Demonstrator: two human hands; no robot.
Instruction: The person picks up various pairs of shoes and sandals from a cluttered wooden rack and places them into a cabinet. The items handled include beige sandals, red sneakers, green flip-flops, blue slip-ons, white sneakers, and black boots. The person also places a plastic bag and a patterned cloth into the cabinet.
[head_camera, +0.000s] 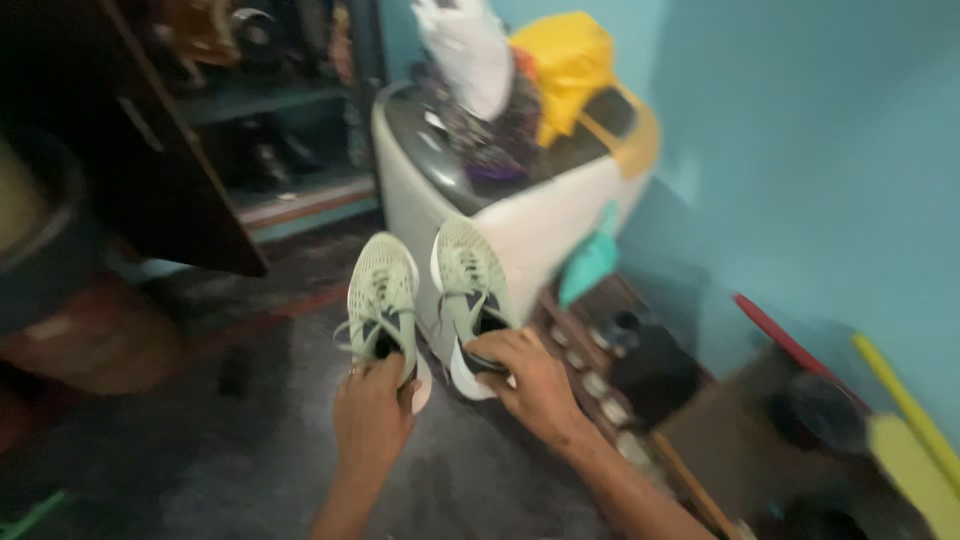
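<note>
My left hand (372, 412) grips the heel of a pale green mesh sneaker (382, 290), toe pointing away from me. My right hand (535, 380) holds the matching pale green sneaker (468, 275) by its heel and white sole edge. Both shoes hang in the air side by side, a small gap between them, above a dark floor and in front of a white washing machine (540, 225).
On the washing machine lie a white bag (468, 50), a yellow bag (572, 60) and dark cloth. A low shoe rack (620, 380) stands at the right by the blue wall. A dark cabinet door (130, 150) hangs open at left. Red and yellow handles (900, 390) lean at far right.
</note>
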